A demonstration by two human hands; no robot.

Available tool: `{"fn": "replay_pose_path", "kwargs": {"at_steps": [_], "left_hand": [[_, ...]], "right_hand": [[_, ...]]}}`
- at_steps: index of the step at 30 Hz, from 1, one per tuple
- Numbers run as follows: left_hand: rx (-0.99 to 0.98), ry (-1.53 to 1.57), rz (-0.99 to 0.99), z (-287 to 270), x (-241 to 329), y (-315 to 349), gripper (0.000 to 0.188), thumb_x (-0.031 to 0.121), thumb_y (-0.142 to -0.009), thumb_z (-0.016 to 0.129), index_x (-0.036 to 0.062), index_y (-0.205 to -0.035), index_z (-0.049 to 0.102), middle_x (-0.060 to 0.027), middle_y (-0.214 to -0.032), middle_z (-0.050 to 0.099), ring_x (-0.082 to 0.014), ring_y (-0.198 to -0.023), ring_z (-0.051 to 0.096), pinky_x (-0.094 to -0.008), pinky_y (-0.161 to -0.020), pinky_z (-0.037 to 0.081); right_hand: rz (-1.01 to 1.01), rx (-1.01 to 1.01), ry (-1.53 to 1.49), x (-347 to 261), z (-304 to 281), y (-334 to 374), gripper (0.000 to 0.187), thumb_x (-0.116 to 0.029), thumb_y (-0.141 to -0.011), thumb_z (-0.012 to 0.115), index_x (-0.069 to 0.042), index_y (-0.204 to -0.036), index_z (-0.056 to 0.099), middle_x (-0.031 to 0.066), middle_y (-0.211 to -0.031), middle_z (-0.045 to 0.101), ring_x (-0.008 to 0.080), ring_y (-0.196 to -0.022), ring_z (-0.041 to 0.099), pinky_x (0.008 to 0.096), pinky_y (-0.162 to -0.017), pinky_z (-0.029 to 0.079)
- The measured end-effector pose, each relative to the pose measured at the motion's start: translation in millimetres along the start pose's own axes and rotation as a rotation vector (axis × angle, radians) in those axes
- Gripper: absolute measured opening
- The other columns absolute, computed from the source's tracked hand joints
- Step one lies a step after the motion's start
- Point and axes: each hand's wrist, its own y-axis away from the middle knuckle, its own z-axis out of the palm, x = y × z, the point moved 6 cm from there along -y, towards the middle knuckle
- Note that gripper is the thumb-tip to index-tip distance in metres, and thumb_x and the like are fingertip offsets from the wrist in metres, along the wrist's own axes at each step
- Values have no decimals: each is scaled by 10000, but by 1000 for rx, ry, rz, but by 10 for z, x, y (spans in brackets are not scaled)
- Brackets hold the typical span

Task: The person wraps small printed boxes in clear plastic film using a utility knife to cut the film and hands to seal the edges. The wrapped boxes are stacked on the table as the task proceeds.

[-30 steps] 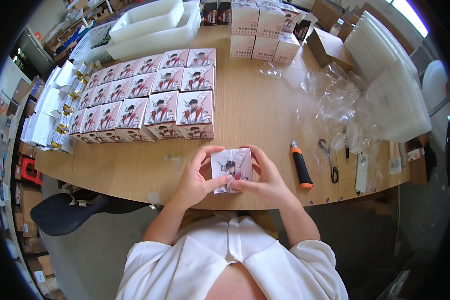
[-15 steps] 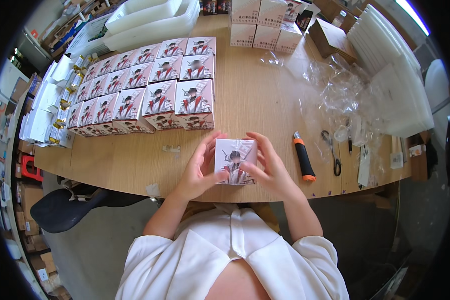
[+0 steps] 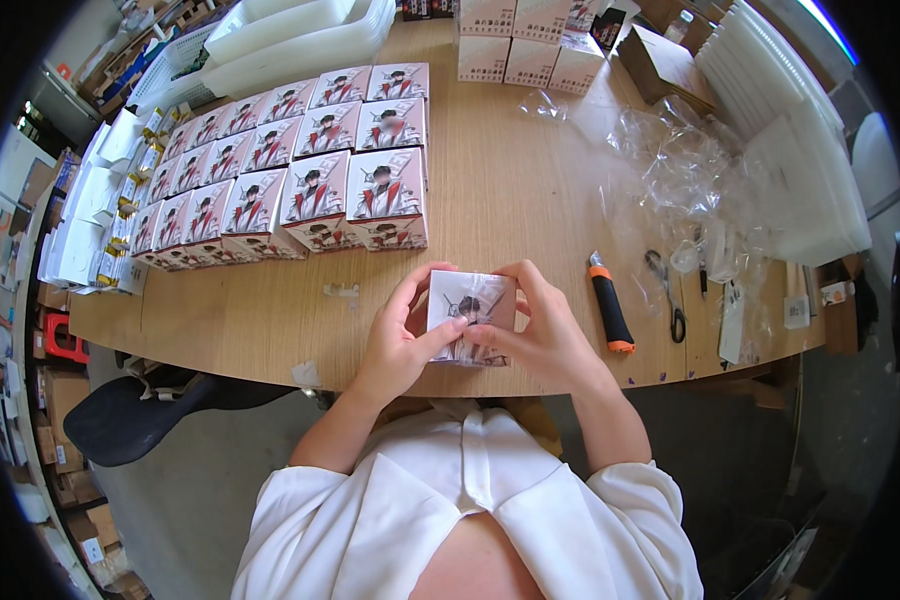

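Both thumbs (image 3: 440, 339) partly hide the printed figure (image 3: 471, 306) on the held box (image 3: 444, 293), and the top edge crops the white tubs (image 3: 280, 30)

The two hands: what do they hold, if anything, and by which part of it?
A small printed box: the left hand and right hand hold it by opposite sides, thumbs on its top face.

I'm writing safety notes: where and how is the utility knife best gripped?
The utility knife is probably best gripped round the black middle of its handle, coming from the person's side with the right hand, the nearer of the two. It lies on the table, metal tip pointing away and orange handle end toward the person, so this approach should keep clear of the tip.
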Motion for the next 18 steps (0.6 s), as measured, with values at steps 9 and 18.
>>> {"fn": "replay_pose_path", "kwargs": {"at_steps": [9, 18], "left_hand": [[-90, 45, 180, -63, -153, -66, 953, 114, -757, 822, 18, -1505, 240, -159, -1447, 389, -247, -1338, 424, -367, -1081, 390], [-75, -451, 224, -18, -184, -13, 1150, 109, -582, 921, 38, -1513, 250, -184, -1456, 354, -328, -1330, 423, -421, -1092, 379]], "right_hand": [[23, 121, -30, 96, -20, 11, 353, -156, -856, 762, -4, -1055, 513, 82, -892, 638, 142, -878, 649, 362, -857, 534], [36, 88, -331, 320, 30, 91, 671, -192, -801, 815, -19, -1309, 410, 142, -1190, 574, 186, -1113, 584, 360, -989, 468]]}}
